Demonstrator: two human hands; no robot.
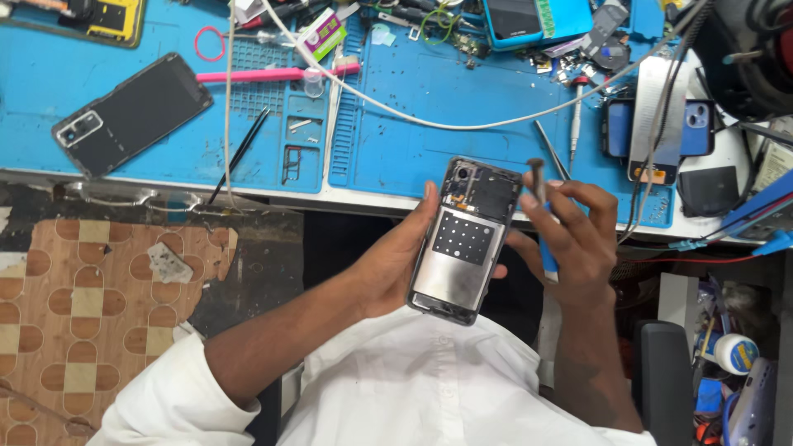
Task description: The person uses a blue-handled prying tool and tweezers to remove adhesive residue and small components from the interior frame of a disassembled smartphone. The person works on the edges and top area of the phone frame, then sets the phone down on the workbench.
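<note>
Gripped in left hand (395, 260): opened phone (467, 239), back off, long axis tilted up-right, held just below blue mat (429, 140). Right hand (570, 244), closed around blue-handled screwdriver (543, 216), just right of phone, tip near its top edge.

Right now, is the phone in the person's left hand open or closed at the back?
Open. The phone in the left hand has no back cover: a metal plate and inner parts show. The right hand holds a tool beside it.
</note>
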